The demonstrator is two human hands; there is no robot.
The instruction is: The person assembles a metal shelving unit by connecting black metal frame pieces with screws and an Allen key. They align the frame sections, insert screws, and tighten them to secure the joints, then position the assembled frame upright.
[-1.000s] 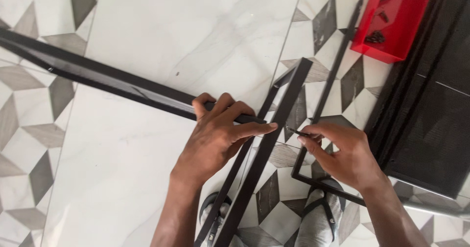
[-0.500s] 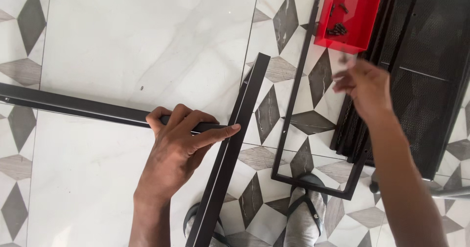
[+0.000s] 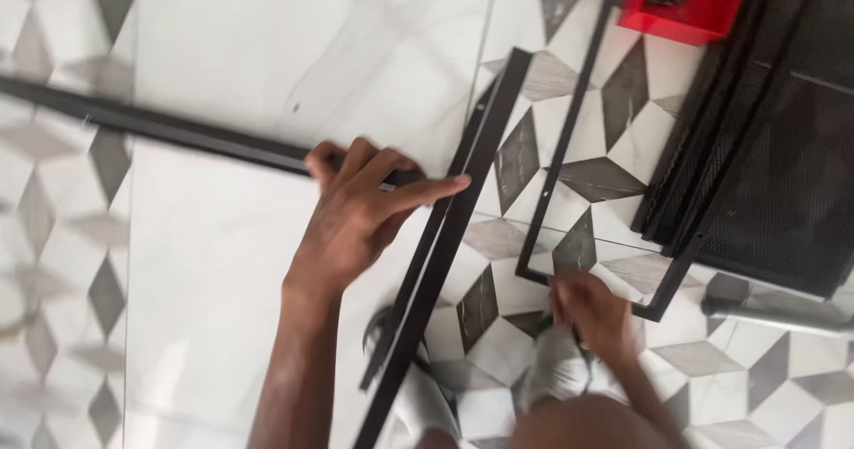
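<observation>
Tiled floor [image 3: 222,262] lies beneath both hands. Black mesh panels [image 3: 792,146] sit beyond the right hand. Left hand [image 3: 360,213] presses the long black bar [image 3: 160,127] where it meets the angled black rail [image 3: 463,200], fingers spread. Right hand [image 3: 592,311] is blurred; grip cannot be determined. Red tray [image 3: 689,4] lies well beyond it.

Floor [image 3: 614,146]: tiled in a repeating cube pattern of white, grey and dark marbled diamonds, with thin pale joints. A large white marble-look panel [image 3: 231,262] with faint grey veining lies flat over the left and centre. Dark mesh panels [image 3: 792,173] are stacked at the right edge. Lighting is even, soft daylight, with no hard shadows. No walls or windows are in view.
</observation>
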